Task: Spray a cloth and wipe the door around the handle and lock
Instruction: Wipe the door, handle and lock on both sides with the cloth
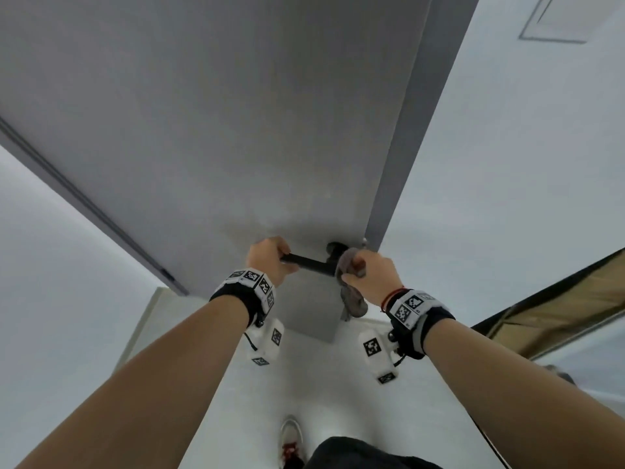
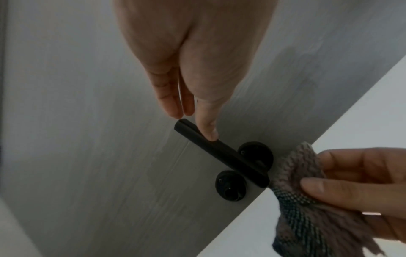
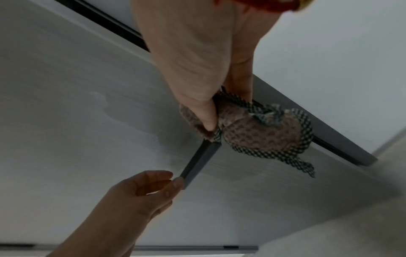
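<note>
A black lever handle (image 1: 311, 264) (image 2: 222, 153) (image 3: 198, 164) sticks out of the grey door (image 1: 220, 147). Below its round rose (image 2: 256, 153) sits the black lock plate (image 2: 230, 186). My left hand (image 1: 269, 258) (image 2: 193, 111) (image 3: 151, 187) lightly pinches the handle's free end, thumb on top and fingertips (image 3: 178, 183) at the tip. My right hand (image 1: 370, 275) (image 2: 351, 184) (image 3: 224, 111) grips a bunched brownish checked cloth (image 1: 351, 265) (image 2: 301, 172) (image 3: 259, 133) and presses it against the handle's base by the door's edge. The rose is hidden under the cloth in the right wrist view.
The door's narrow edge (image 1: 402, 184) stands open beside a white wall (image 1: 507, 164). A brown-framed panel (image 1: 558, 296) leans at the right. Damp streaks (image 3: 105, 104) show on the door face. My shoe (image 1: 291, 438) is on the pale floor below.
</note>
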